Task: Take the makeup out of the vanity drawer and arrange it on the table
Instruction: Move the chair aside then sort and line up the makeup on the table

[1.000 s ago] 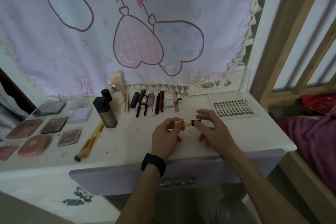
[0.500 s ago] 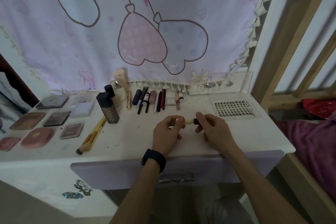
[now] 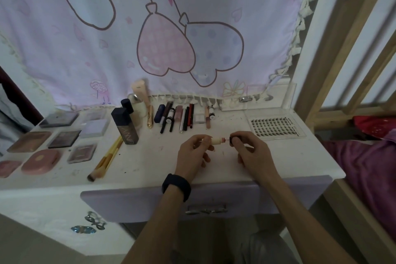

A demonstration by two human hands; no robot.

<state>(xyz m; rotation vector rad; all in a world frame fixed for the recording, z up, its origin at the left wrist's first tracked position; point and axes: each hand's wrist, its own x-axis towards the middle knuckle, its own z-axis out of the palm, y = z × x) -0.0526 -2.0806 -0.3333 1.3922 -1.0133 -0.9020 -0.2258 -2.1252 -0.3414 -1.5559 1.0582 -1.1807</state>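
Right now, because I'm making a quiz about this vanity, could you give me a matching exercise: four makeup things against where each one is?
Things:
1. dark bottle
2. lash tray
3. cream tube
4. dark cap

Places:
A. held in the right hand
B. upright, left of the pencil row
C. held in the left hand
D. flat at the table's right rear

Pairs: 1-B, 2-D, 3-C, 4-A

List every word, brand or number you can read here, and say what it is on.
Dark square bottle: pale lettering down its side, too blurred to read.
Clear lash tray: dark print along its right edge, too small to read.
No text reads clearly.
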